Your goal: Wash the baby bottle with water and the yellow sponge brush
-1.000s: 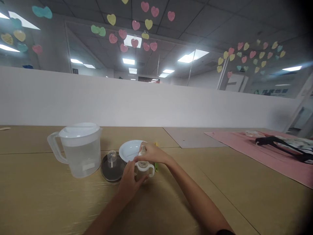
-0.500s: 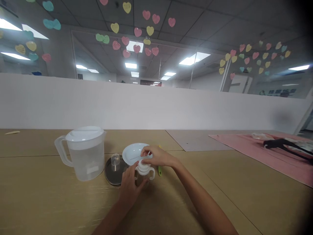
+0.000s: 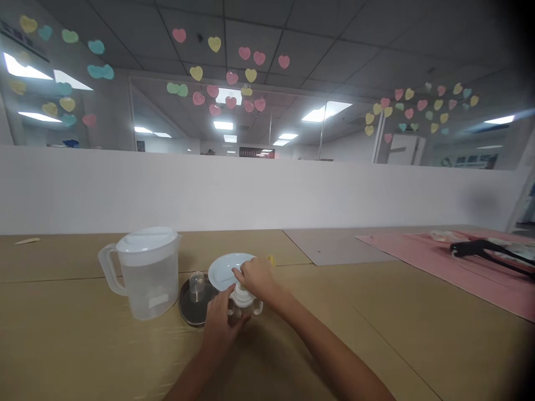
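Note:
A clear baby bottle [image 3: 243, 299] with a white collar and two side handles stands upright on the table. My left hand [image 3: 219, 318] wraps round its left side, steadying the body. Over the top, my right hand [image 3: 258, 278] is closed with curled fingers at the white teat and collar, hiding part of them. Just left of the bottle lies a dark round tray [image 3: 193, 311], bearing a clear domed cap [image 3: 197, 286]. Behind the hands is a white bowl [image 3: 223, 267], partly covered by my right hand.
A lidded clear plastic pitcher [image 3: 150, 278] holding liquid stands at the left. A yellow bit of some utensil [image 3: 271, 260] peeks out behind my right hand. On the right, a pink mat [image 3: 418, 259] carries a black long-limbed object [image 3: 480, 248]. A low white wall [image 3: 251, 195] borders the table.
My right hand has turned over the bottle top, its fingers curling more tightly and its wrist lower. The green utensil handle is now covered. My left hand keeps its hold; the view has tilted up slightly.

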Demonstrator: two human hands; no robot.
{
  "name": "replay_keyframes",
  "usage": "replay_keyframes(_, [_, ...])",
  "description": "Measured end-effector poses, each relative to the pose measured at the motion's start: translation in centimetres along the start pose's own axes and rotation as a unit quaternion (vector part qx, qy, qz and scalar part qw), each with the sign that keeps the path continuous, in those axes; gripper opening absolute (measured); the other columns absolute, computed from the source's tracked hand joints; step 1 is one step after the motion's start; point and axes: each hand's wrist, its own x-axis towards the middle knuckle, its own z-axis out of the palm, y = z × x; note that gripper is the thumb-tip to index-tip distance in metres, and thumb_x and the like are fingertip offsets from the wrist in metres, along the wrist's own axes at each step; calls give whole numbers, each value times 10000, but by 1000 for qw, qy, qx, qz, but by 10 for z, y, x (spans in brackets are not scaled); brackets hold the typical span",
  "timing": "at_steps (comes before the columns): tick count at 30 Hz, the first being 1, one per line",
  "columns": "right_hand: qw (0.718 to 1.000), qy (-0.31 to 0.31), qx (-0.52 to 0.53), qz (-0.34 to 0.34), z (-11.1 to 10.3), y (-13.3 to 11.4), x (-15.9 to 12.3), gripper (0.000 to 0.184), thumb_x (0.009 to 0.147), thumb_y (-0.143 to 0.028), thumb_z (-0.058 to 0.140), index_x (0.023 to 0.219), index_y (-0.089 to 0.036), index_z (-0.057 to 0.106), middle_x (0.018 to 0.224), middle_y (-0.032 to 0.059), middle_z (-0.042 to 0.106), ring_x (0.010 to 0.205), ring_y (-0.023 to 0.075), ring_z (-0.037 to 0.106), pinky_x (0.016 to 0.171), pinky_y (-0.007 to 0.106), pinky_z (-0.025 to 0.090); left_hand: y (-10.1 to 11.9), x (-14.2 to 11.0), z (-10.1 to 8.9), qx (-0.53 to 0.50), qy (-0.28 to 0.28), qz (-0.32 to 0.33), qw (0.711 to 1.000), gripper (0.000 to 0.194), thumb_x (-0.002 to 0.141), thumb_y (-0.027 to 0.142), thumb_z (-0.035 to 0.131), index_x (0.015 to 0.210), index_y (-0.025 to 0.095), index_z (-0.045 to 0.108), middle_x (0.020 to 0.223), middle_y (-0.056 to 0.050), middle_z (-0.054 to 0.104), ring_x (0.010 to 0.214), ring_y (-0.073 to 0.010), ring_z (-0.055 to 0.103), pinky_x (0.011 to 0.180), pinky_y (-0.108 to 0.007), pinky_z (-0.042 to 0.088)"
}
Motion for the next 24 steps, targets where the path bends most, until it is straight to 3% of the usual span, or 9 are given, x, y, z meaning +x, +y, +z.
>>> replay_keyframes(4, [999, 0, 41, 10, -7, 7, -5, 603, 894, -579, 293, 870, -134, 700, 856, 149, 695, 812, 258, 646, 655, 314, 420, 5, 1, -2, -37, -16, -23, 999, 612, 781, 498, 578, 1268, 160, 425, 1178, -142, 583, 1082, -266, 552, 906, -429, 430])
replay_keyframes(6, [995, -23, 90, -24, -11, 11, -9, 580, 856, -607, 361, 976, -137, 679, 963, 139, 688, 888, 255, 635, 698, 310, 431, 7, 2, -3, -71, -16, -43, 996, 641, 758, 493, 605, 1273, 161, 415, 1186, -139, 575, 1089, -258, 549, 909, -412, 438])
replay_keyframes(9, [980, -71, 139, -126, -11, 12, -12, 528, 789, -509, 536, 1180, -155, 575, 1077, 113, 659, 995, 236, 604, 750, 278, 432, 6, 5, -4, -109, -18, -94, 989, 736, 698, 487, 657, 1303, 166, 385, 1139, -118, 596, 1027, -243, 582, 863, -380, 471])
replay_keyframes(11, [979, -80, 125, -143, -8, 7, -13, 531, 778, -435, 569, 1225, -153, 524, 1033, 113, 667, 961, 235, 614, 728, 279, 436, 5, 6, -6, -114, -33, -126, 985, 771, 665, 481, 679, 1306, 168, 389, 1025, -85, 633, 918, -230, 615, 808, -370, 489])
replay_keyframes(15, [996, -55, 47, -60, 0, -11, -12, 426, 795, -370, 559, 1120, -94, 557, 893, 151, 672, 847, 263, 637, 655, 307, 448, 8, 7, -7, -113, -42, -147, 982, 693, 633, 464, 697, 1215, 154, 483, 884, -54, 640, 811, -222, 618, 746, -363, 493])
replay_keyframes(19, [999, -52, 15, 2, 5, -27, -10, 252, 882, -259, 444, 924, -98, 633, 831, 164, 668, 843, 255, 642, 628, 298, 455, 16, 6, -6, -116, -23, -168, 979, 670, 648, 422, 690, 1222, 144, 484, 971, -85, 640, 801, -220, 608, 749, -380, 488])
replay_keyframes(24, [998, -52, 17, 22, 1, -26, -8, 387, 918, -352, 357, 907, -115, 662, 861, 162, 673, 847, 271, 644, 637, 329, 462, 14, 8, -4, -121, -9, -153, 981, 683, 620, 436, 708, 1197, 131, 509, 1068, -117, 629, 881, -244, 606, 794, -401, 480])
